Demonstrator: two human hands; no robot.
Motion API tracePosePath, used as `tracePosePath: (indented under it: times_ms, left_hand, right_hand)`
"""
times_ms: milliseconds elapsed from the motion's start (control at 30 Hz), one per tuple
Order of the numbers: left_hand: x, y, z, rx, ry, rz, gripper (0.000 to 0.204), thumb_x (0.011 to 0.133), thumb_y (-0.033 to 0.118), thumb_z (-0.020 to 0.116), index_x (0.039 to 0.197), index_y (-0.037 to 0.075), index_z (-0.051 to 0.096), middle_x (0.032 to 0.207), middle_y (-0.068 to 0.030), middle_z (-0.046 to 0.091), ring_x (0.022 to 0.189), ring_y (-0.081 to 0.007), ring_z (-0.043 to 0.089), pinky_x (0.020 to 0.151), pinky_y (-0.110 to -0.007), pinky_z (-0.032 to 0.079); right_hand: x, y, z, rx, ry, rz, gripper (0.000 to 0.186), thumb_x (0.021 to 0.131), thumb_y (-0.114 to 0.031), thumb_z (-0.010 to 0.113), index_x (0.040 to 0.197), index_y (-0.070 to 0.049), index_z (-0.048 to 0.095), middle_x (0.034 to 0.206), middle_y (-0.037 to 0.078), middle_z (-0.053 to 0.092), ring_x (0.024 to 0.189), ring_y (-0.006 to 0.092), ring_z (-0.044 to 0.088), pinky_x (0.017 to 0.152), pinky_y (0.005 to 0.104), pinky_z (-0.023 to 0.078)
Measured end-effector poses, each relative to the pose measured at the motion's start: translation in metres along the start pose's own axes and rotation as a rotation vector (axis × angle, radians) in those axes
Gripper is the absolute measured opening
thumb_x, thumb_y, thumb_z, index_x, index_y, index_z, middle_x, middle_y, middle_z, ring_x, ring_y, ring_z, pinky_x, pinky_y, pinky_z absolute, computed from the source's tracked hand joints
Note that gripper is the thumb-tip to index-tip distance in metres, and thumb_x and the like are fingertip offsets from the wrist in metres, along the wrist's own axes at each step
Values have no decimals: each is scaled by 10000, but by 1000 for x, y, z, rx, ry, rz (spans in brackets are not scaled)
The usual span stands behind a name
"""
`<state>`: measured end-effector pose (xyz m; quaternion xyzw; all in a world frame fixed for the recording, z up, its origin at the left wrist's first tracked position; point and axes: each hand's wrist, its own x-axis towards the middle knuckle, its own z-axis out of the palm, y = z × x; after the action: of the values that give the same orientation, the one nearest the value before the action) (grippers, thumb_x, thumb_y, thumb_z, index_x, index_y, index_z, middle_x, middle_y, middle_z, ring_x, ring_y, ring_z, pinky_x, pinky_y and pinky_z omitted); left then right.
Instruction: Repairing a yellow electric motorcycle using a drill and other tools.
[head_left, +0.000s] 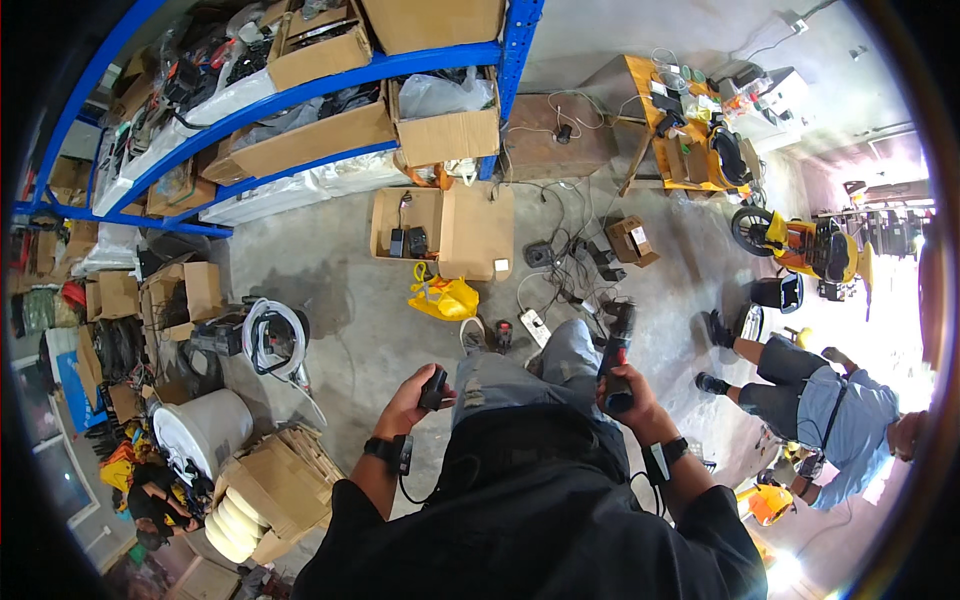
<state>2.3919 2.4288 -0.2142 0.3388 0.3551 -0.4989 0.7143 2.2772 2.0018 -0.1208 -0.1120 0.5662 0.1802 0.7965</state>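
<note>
My left hand [412, 400] is closed around a small black battery-like block [433, 387], held in front of my waist. Gripped by its handle in my right hand [630, 397] is a black and red power tool [617, 345], its body pointing up and away from me. Both wrists wear black bands with cables. My grey jeans [530, 375] and black top show between the hands. On the concrete floor just beyond my feet lie a white power strip [535, 327] and tangled black cables [570, 262].
A blue shelf rack [300, 90] with cardboard boxes stands ahead. An open cardboard box [440, 228] and a yellow bag [445, 298] lie on the floor. A white bucket [205, 430] and boxes crowd the left. Another person [815, 400] crouches at right near a yellow scooter [805, 245].
</note>
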Motion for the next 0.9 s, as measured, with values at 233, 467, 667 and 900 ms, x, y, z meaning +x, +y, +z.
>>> tracePosePath:
  times_ms: [233, 467, 667, 900]
  left_hand:
    - [3, 6, -21, -24, -38, 178, 227, 1019, 286, 535, 1182, 138, 482, 1045, -142, 636, 930, -310, 671, 801, -464, 572]
    - [8, 36, 4, -63, -138, 216, 253, 996, 201, 573, 1204, 151, 440, 1058, -140, 623, 914, -319, 669, 784, -500, 578]
    - [9, 46, 7, -180, -56, 264, 254, 961, 201, 606, 1164, 160, 459, 1010, -177, 604, 911, -363, 656, 754, -502, 572]
    - [19, 55, 23, -401, -102, 312, 172, 972, 265, 585, 1103, 154, 571, 962, -141, 638, 914, -348, 643, 849, -540, 531]
  right_hand:
    - [-16, -11, 15, 213, -69, -10, 265, 767, -236, 674, 901, -37, 561, 839, 84, 608, 747, 214, 625, 702, 326, 523]
    - [-18, -25, 29, 171, -110, -5, 270, 760, -227, 696, 890, -44, 546, 806, 69, 610, 752, 209, 624, 692, 321, 531]
    - [9, -53, 72, 102, -74, 28, 241, 762, -223, 716, 860, -75, 552, 799, 74, 609, 756, 214, 619, 689, 322, 525]
    - [61, -98, 112, 105, 24, 142, 241, 748, -161, 735, 867, -65, 548, 798, 85, 596, 767, 227, 623, 677, 351, 544]
